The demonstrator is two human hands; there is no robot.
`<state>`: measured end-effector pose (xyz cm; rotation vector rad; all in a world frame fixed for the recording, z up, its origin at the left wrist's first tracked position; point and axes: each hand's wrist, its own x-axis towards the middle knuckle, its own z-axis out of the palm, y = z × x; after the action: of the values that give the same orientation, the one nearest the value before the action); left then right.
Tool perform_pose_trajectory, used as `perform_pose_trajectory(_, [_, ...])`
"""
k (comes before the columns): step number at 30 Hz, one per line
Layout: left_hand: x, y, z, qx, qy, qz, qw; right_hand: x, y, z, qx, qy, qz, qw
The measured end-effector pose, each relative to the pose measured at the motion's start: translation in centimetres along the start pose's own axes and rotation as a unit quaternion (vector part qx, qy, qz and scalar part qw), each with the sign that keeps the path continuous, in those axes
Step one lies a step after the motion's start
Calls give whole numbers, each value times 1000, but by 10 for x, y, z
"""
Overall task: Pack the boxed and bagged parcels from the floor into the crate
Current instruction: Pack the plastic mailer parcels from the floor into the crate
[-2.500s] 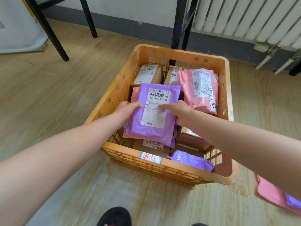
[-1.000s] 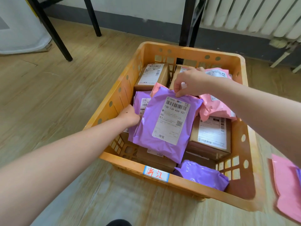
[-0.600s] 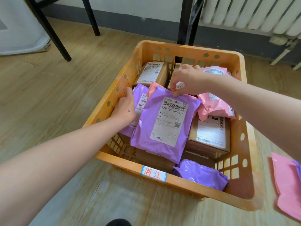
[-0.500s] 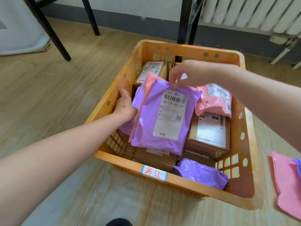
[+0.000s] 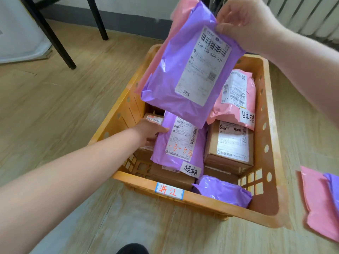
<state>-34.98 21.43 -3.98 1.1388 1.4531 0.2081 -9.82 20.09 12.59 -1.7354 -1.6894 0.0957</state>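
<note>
Pinching purple bag [image 5: 183, 74] in R grip [image 5: 245, 24], pink bag [image 5: 157, 59] half-hidden behind; L grip [image 5: 149, 133] on lower bag [image 5: 176, 149], fingertips hidden.

The crate [image 5: 273, 162] is filled with parcels [image 5: 229, 143]; the room above it is partly blocked by a raised purple bag [image 5: 183, 74]. Open floor [image 5: 64, 116] is seen at left.

Bare forearms [image 5: 73, 176], black shoe [image 5: 132, 249]

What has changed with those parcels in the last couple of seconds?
The right hand, pinching the top purple bag and the pink bag behind it, lifted both up. The left hand moved onto the lower purple bag, gripping its edge. The crate and cardboard box stayed put.
</note>
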Motion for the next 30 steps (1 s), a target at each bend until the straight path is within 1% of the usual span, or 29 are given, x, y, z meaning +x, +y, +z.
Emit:
perform_pose_trajectory(4, [1, -2, 8, 27, -9, 13, 1000, -6, 7, 6, -3, -35, 12, 999])
perform_pose_trajectory(7, [4, -5, 12, 0, -30, 28, 999, -9, 10, 8, -2, -41, 22, 999])
perform_pose_trajectory(9, [7, -4, 15, 9, -6, 69, 998, -11, 11, 9, 3, -41, 26, 999])
perform_pose_trajectory(11, [8, 1, 12, 91, 61, 116, 987, -12, 12, 10, -1, -42, 28, 999])
perform_pose_trajectory(12, [9, 4, 7, 147, 98, 129, 976, -13, 12, 11, -4, -42, 32, 999])
perform_pose_trajectory(13, [9, 7, 0, 206, 129, 138, 960, -13, 12, 11, -5, -42, 36, 998])
perform_pose_trajectory(15, [10, 11, -13, 329, 171, 143, 918, -13, 12, 12, -11, -46, 39, 998])
perform_pose_trajectory(16, [10, 10, -17, 370, 190, 135, 899, -13, 12, 13, -16, -50, 38, 998])
perform_pose_trajectory(17, [9, 8, -19, 389, 203, 131, 889, -13, 12, 15, -20, -56, 37, 998])
perform_pose_trajectory(18, [8, 6, -18, 379, 212, 134, 891, -13, 12, 16, -22, -63, 35, 997])
perform_pose_trajectory(19, [8, 4, -18, 341, 217, 149, 902, -13, 11, 18, -23, -70, 32, 997])
perform_pose_trajectory(20, [5, 4, -18, 293, 219, 177, 914, -13, 10, 20, -24, -76, 29, 996])
perform_pose_trajectory(21, [2, 6, -18, 270, 219, 218, 912, -13, 9, 21, -24, -79, 27, 996])
perform_pose_trajectory(22, [-3, 6, -18, 287, 209, 259, 898, -13, 8, 22, -23, -81, 28, 996])
perform_pose_trajectory(23, [-8, 4, -17, 343, 192, 298, 870, -13, 8, 23, -22, -81, 29, 996])
perform_pose_trajectory(24, [-11, -3, -14, 425, 167, 332, 825, -13, 9, 23, -21, -80, 31, 996])
perform_pose_trajectory(25, [-16, -10, -9, 511, 125, 354, 773, -13, 10, 23, -18, -79, 33, 996])
perform_pose_trajectory(26, [-20, -17, -3, 580, 67, 369, 723, -13, 11, 24, -8, -75, 40, 996])
perform_pose_trajectory(27, [-23, -22, 2, 624, 5, 381, 682, -12, 13, 24, 10, -70, 53, 996])
perform_pose_trajectory(28, [-22, -24, 7, 651, -54, 378, 656, -12, 14, 25, 34, -62, 69, 995])
perform_pose_trajectory(29, [-21, -24, 11, 669, -97, 363, 641, -12, 16, 26, 54, -54, 82, 994])
perform_pose_trajectory(30, [-17, -23, 14, 688, -121, 340, 630, -11, 17, 27, 70, -47, 91, 992])
